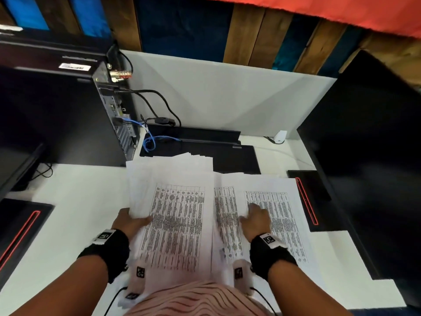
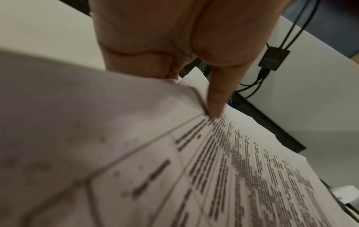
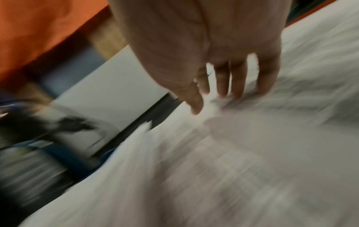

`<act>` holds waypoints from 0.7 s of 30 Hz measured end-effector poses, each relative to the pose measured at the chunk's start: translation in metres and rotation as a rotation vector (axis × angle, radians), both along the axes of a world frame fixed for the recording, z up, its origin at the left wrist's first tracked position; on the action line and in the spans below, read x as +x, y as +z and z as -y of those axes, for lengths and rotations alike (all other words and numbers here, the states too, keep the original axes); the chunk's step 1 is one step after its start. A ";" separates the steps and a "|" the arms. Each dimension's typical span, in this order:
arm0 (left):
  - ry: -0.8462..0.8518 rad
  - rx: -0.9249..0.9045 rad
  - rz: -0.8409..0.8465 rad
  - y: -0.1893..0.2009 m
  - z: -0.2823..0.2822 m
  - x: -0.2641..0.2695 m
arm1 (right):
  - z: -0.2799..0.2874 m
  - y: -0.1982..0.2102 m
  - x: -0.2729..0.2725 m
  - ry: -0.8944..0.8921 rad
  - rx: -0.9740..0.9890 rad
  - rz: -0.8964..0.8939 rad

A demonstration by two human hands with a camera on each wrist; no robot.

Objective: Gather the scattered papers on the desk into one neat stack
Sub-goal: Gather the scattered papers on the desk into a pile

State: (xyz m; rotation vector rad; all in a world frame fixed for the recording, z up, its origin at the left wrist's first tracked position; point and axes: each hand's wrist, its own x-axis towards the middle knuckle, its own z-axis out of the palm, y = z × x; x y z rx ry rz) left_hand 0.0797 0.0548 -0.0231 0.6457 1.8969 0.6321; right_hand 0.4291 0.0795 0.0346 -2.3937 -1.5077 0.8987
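Observation:
Printed sheets with dense tables lie overlapping on the white desk (image 1: 79, 195). The left pile of papers (image 1: 175, 215) is lifted at its left edge, where my left hand (image 1: 134, 218) pinches it. In the left wrist view the thumb (image 2: 215, 106) presses on top of the papers (image 2: 223, 169) and the fingers are hidden beneath. To the right, more sheets (image 1: 280, 215) lie flat. My right hand (image 1: 254, 215) rests on them with straight, spread fingers. The right wrist view is blurred but shows the right hand's fingers (image 3: 236, 83) touching the paper (image 3: 233, 153).
A black computer tower (image 1: 68, 115) with cables (image 1: 150, 142) stands at the left rear. A black flat device (image 1: 234, 156) lies behind the papers. A large dark monitor (image 1: 369, 156) fills the right side. Black pads with red stripes sit at right (image 1: 316, 201) and left (image 1: 20, 226).

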 end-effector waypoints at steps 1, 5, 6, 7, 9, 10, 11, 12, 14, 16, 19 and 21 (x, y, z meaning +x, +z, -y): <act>-0.046 -0.012 -0.035 0.013 0.002 0.004 | 0.001 0.004 0.023 -0.131 -0.003 0.110; -0.022 -0.082 -0.096 0.029 0.008 0.004 | 0.013 0.008 0.099 -0.518 -0.125 0.306; 0.010 -0.070 -0.076 0.026 0.010 0.003 | 0.018 0.003 0.109 -0.527 -0.138 0.306; 0.030 -0.059 -0.049 0.023 0.013 0.002 | 0.023 -0.002 0.115 -0.515 -0.148 0.304; 0.032 -0.029 0.004 0.020 0.015 0.004 | 0.030 -0.012 0.119 -0.471 -0.153 0.286; 0.012 -0.048 0.012 0.019 0.016 0.005 | 0.031 -0.014 0.116 -0.454 -0.140 0.253; -0.001 -0.061 0.005 0.017 0.014 0.006 | 0.030 -0.013 0.115 -0.450 -0.113 0.185; -0.002 -0.077 -0.015 0.023 0.015 0.008 | 0.028 -0.013 0.113 -0.456 -0.082 0.094; 0.042 -0.099 -0.044 0.024 0.013 0.011 | 0.022 -0.009 0.109 -0.422 -0.060 -0.049; 0.056 -0.100 -0.052 0.025 0.010 0.011 | 0.016 0.001 0.105 -0.354 -0.028 -0.054; 0.009 -0.123 -0.084 0.024 0.009 0.011 | 0.009 0.034 0.091 -0.274 0.068 0.000; -0.022 -0.136 -0.086 0.023 0.007 0.010 | 0.003 0.068 0.081 -0.230 0.152 0.091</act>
